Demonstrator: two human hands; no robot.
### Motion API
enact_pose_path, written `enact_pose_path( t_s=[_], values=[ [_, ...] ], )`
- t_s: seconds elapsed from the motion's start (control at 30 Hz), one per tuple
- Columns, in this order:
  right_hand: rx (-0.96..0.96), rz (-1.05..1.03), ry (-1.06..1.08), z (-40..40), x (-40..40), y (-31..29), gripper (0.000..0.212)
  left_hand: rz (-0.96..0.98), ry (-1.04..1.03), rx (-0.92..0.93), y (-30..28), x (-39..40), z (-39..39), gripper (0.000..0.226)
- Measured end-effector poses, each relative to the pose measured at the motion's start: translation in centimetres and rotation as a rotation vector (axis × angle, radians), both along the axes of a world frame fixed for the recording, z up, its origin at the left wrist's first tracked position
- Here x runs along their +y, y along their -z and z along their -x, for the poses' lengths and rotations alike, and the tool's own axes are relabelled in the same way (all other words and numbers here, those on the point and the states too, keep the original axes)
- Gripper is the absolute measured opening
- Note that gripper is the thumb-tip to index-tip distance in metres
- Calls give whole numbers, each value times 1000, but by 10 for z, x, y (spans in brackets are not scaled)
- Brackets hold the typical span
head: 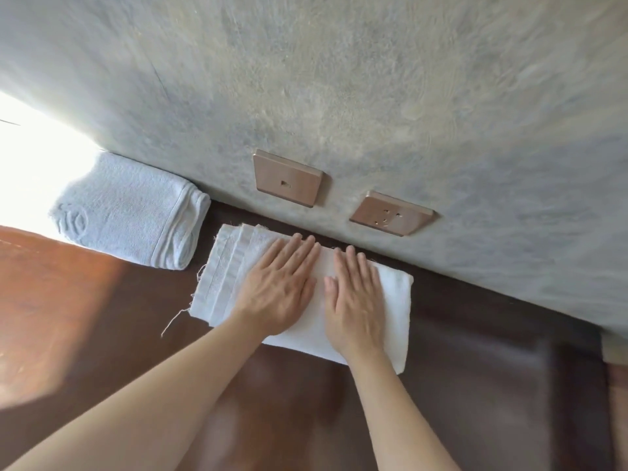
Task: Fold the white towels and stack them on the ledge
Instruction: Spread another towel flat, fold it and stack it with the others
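Towels are the whole job here, and one of them, a white folded towel (390, 300), lies flat on the dark wooden ledge (475, 368) with its far edge close against the grey plaster wall (339, 79). Both hands are down on it. The left hand (277, 288) lies palm-down with fingers straight and close together, pointing toward the wall; the right hand (353, 300) lies just beside it in the same way, fingers flat and slightly spread. Neither hand grips the cloth; they press on it.

On the towel's left end several layered hems show, slightly stepped, with loose threads trailing off the corner. The right end is a smooth rounded fold.

To the left, near but apart, a second folded towel (132, 212) sits against the wall in bright light from that side. Two metal wall plates (288, 178) are set in the wall just above the ledge.

I judge this to be the flattening step, the folds made and being pressed down. If this towel is to join the other in a stack, the next move calls for sliding the fingers under both ends, lifting it level so the layers do not slip, and setting it squarely on the second towel.
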State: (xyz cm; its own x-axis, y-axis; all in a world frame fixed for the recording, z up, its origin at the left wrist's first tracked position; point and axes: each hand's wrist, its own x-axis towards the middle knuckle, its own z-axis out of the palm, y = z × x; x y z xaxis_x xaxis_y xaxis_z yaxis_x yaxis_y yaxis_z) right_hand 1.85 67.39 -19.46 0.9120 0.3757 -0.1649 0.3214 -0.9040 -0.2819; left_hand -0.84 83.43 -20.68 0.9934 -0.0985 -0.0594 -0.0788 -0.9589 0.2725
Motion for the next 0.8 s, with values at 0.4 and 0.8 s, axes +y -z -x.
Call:
enact_pose_path(
  t_s=[0.4,0.8],
  values=[
    [-3,140,255,-9,-41,11,62,39,-261,146,6,57,1,63],
    [84,-204,916,-11,-43,4,72,371,-1021,267,-4,35,11,123]
  ],
)
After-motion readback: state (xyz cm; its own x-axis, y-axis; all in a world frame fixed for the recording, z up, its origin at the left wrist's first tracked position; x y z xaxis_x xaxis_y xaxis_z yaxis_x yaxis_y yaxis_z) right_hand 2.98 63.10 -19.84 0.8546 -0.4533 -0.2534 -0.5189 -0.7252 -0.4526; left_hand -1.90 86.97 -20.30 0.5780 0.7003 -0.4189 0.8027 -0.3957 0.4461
